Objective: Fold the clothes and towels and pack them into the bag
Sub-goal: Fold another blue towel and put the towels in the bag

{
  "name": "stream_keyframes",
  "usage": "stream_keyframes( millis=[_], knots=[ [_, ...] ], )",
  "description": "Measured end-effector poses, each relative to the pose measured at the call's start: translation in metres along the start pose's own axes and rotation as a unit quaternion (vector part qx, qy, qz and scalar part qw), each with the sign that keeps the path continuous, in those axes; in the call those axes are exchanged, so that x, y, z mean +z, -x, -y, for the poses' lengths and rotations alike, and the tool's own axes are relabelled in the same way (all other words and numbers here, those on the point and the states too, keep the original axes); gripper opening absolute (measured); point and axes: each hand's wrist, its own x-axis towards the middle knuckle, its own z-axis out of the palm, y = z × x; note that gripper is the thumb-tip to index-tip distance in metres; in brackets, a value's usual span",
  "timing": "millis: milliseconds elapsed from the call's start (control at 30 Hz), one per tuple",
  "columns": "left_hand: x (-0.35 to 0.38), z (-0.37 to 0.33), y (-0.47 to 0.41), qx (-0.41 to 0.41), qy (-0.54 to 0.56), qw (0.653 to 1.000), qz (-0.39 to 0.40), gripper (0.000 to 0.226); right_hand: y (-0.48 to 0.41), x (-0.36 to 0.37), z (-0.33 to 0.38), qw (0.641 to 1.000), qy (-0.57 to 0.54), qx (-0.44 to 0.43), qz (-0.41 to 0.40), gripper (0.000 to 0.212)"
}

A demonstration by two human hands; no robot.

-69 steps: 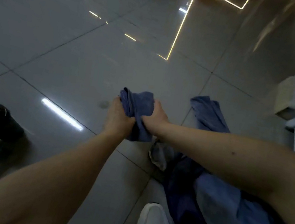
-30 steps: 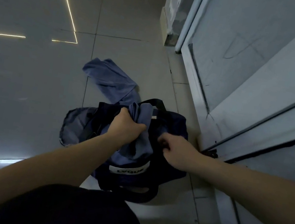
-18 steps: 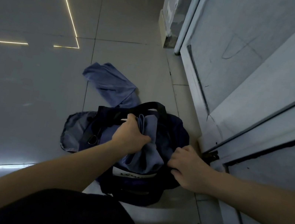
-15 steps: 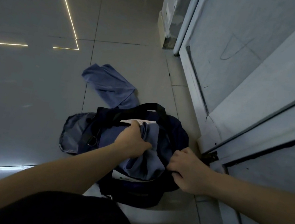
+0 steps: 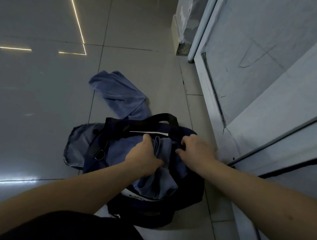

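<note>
Gripping the towel (image 5: 161, 151) down in the bag (image 5: 186, 195), the left hand (image 5: 143, 158) is clenched round it; the right hand (image 5: 197, 150), fingers curled, holds the bag's rim.

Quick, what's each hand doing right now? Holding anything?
Left hand: closed, gripping the blue towel in the bag's opening.
Right hand: closed, gripping the rim of the bag.

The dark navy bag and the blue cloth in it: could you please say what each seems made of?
Dark navy bag: probably woven synthetic fabric, matte; it slumps softly, with a flat webbing handle. Blue cloth: likely soft cotton or terry towelling, matte, in thick rounded folds; weave too dim to confirm.
</note>
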Motion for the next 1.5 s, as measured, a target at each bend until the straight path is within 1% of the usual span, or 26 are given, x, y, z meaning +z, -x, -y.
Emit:
stream_keyframes(
  millis=[67, 133, 200, 300, 400, 500, 567, 633, 700, 767, 800, 833, 867, 900, 933, 967, 1033, 1067, 1100, 1133, 1200, 1267, 1333, 1433, 1500],
  knots=[
    [-0.001, 0.000, 0.000, 0.002, -0.013, 1.000, 0.006, 0.055, -0.011, 0.001, 0.000, 1.000, 0.000, 0.008, 0.014, 0.026],
    [-0.002, 0.001, -0.001, 0.005, -0.016, 1.000, 0.011, 0.056, -0.019, 0.001, -0.002, 0.998, -0.045, 0.027, 0.032, 0.021],
    [-0.001, 0.000, -0.002, 0.016, -0.004, 1.000, 0.008, 0.057, -0.025, -0.004, -0.006, 0.993, -0.096, 0.051, 0.045, 0.029],
    [-0.001, -0.009, -0.007, 0.041, 0.061, 0.997, -0.026, 0.056, -0.029, -0.012, -0.013, 0.988, -0.142, 0.059, 0.033, 0.035],
    [0.003, -0.022, -0.016, 0.031, 0.119, 0.990, -0.071, 0.052, -0.030, -0.013, -0.020, 0.985, -0.159, 0.061, 0.015, 0.037],
    [0.016, -0.029, -0.023, 0.011, 0.138, 0.986, -0.095, 0.046, -0.031, -0.011, -0.023, 0.982, -0.177, 0.065, 0.009, 0.037],
    [0.024, -0.026, -0.026, -0.010, 0.135, 0.985, -0.109, 0.046, -0.030, -0.007, -0.022, 0.980, -0.187, 0.070, 0.004, 0.027],
    [0.028, -0.021, -0.027, -0.020, 0.136, 0.984, -0.112, 0.048, -0.021, -0.004, -0.022, 0.978, -0.195, 0.078, -0.016, 0.008],
    [0.030, -0.017, -0.027, -0.019, 0.156, 0.982, -0.102, 0.051, -0.003, 0.000, -0.023, 0.978, -0.199, 0.051, -0.044, 0.014],
    [0.028, -0.014, -0.024, -0.007, 0.160, 0.983, -0.086, 0.049, 0.021, 0.000, -0.024, 0.977, -0.209, -0.012, -0.039, 0.016],
    [0.028, -0.011, -0.021, 0.012, 0.145, 0.986, -0.083, 0.046, 0.034, 0.001, -0.025, 0.976, -0.210, -0.047, -0.023, 0.016],
    [0.028, -0.007, -0.017, 0.045, 0.101, 0.989, -0.098, 0.044, 0.046, 0.002, -0.025, 0.975, -0.207, -0.075, -0.005, 0.017],
    [0.027, -0.003, -0.014, 0.088, 0.020, 0.987, -0.133, 0.046, 0.055, 0.004, -0.026, 0.975, -0.200, -0.091, 0.018, 0.017],
    [0.026, 0.001, -0.010, 0.138, -0.081, 0.971, -0.176, 0.050, 0.061, 0.007, -0.028, 0.976, -0.187, -0.099, 0.042, 0.017],
    [0.024, 0.002, -0.008, 0.191, -0.167, 0.944, -0.209, 0.053, 0.064, 0.011, -0.030, 0.978, -0.172, -0.104, 0.064, 0.017],
    [0.022, 0.002, -0.006, 0.248, -0.215, 0.919, -0.217, 0.050, 0.064, 0.014, -0.032, 0.979, -0.156, -0.108, 0.080, 0.016],
    [0.023, 0.001, -0.009, 0.370, -0.248, 0.879, -0.171, 0.030, 0.063, 0.020, -0.036, 0.981, -0.114, -0.127, 0.094, 0.015],
    [0.025, 0.001, -0.011, 0.413, -0.255, 0.862, -0.147, 0.021, 0.062, 0.022, -0.037, 0.981, -0.091, -0.140, 0.098, 0.016],
    [0.026, 0.002, -0.013, 0.432, -0.255, 0.855, -0.129, 0.016, 0.061, 0.023, -0.037, 0.981, -0.076, -0.149, 0.098, 0.017],
    [0.026, 0.004, -0.014, 0.431, -0.247, 0.860, -0.119, 0.015, 0.061, 0.024, -0.038, 0.980, -0.072, -0.157, 0.094, 0.018],
    [0.025, 0.006, -0.015, 0.391, -0.217, 0.887, -0.111, 0.022, 0.061, 0.025, -0.040, 0.980, -0.076, -0.171, 0.071, 0.020],
    [0.022, 0.010, -0.014, 0.358, -0.212, 0.903, -0.103, 0.023, 0.060, 0.028, -0.041, 0.978, -0.079, -0.187, 0.042, 0.019],
    [0.021, 0.015, -0.013, 0.371, -0.213, 0.900, -0.086, 0.018, 0.057, 0.030, -0.041, 0.979, -0.073, -0.187, 0.032, 0.017],
    [0.021, 0.022, -0.014, 0.402, -0.243, 0.881, -0.063, 0.019, 0.050, 0.028, -0.040, 0.979, -0.063, -0.186, 0.049, 0.019],
    [0.021, 0.023, -0.016, 0.408, -0.251, 0.876, -0.059, 0.025, 0.046, 0.026, -0.043, 0.979, -0.053, -0.187, 0.066, 0.021]
  ],
)
